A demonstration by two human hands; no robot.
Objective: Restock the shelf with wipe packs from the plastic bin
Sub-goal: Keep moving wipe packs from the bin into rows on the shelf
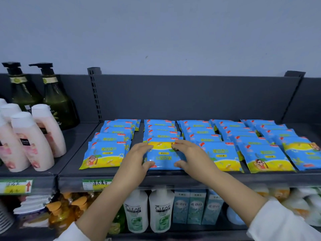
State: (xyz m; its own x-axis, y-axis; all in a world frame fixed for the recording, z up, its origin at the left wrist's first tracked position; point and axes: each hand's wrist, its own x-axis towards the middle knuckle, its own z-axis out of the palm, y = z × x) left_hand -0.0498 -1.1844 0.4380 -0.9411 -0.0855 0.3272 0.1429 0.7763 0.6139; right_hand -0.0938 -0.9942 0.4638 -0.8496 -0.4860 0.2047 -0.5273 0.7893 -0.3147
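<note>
A blue and yellow wipe pack (162,156) lies at the front of the second row on the dark grey shelf (73,167), turned with its print upside down. My left hand (137,160) grips its left edge and my right hand (189,157) grips its right edge. Several rows of the same wipe packs (199,131) lie overlapped front to back across the shelf. The plastic bin is not in view.
Pink bottles (33,141) and dark green pump bottles (57,100) stand to the left past a shelf divider. Below the shelf edge are white shampoo bottles (161,211), blue boxes (196,206) and orange bottles. Price labels (96,184) sit on the front rail.
</note>
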